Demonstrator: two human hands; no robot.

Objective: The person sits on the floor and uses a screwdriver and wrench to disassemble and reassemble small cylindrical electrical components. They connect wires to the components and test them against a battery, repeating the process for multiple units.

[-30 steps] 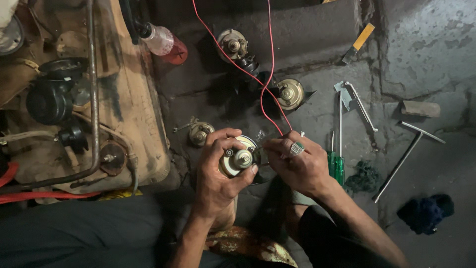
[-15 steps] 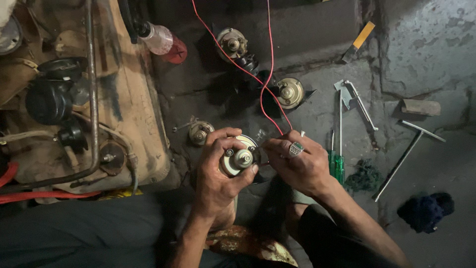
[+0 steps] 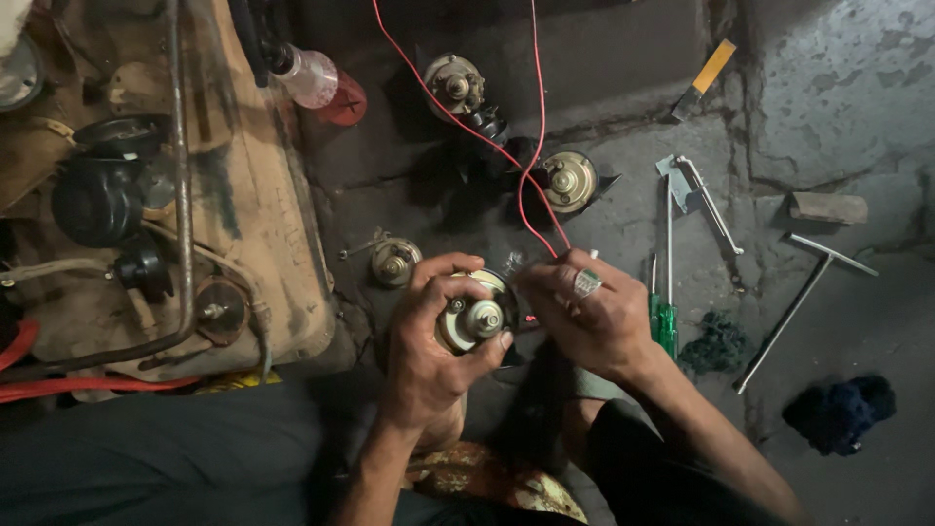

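Note:
My left hand grips a round metal horn unit with a centre nut facing up, held over the dark floor. My right hand, with a ring on one finger, pinches the ends of two thin red wires against the unit's right edge. The wires run up and away to the top of the view. Three similar round units lie on the floor: one just left of my hands, one above them, one farther back.
A worn wooden tray at left holds black horns, a pipe and cables. A plastic bottle with red liquid lies at top. Right of my hands lie a green-handled screwdriver, pliers, a T-handle wrench, a yellow-handled scraper and dark rags.

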